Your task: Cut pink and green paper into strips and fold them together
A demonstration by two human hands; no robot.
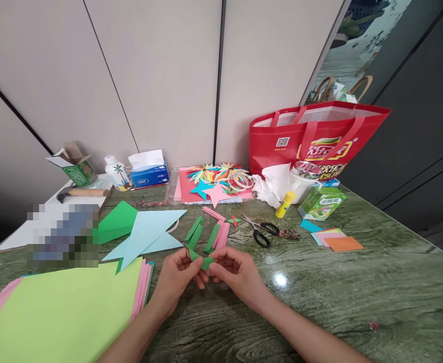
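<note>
A small folded piece of green paper (207,262) is pinched between my two hands above the table, its ends partly covered by the fingers. My left hand (179,271) grips it from the left, thumb on top. On the other side my right hand (238,272) holds the right end between thumb and fingers. Just beyond lie folded green strips (194,231) and pink strips (223,234). A little red and green paper star (234,221) rests beside them. Scissors (261,229) with black handles lie to the right, blades partly apart.
Stacked coloured paper (66,307) covers the front left, with large light-blue folded paper (149,233) behind it. Farther back are a tissue box (149,175), paper stars (215,192), a yellow glue stick (285,204), a green carton (322,202) and a red bag (274,148). Small paper squares (344,244) lie right.
</note>
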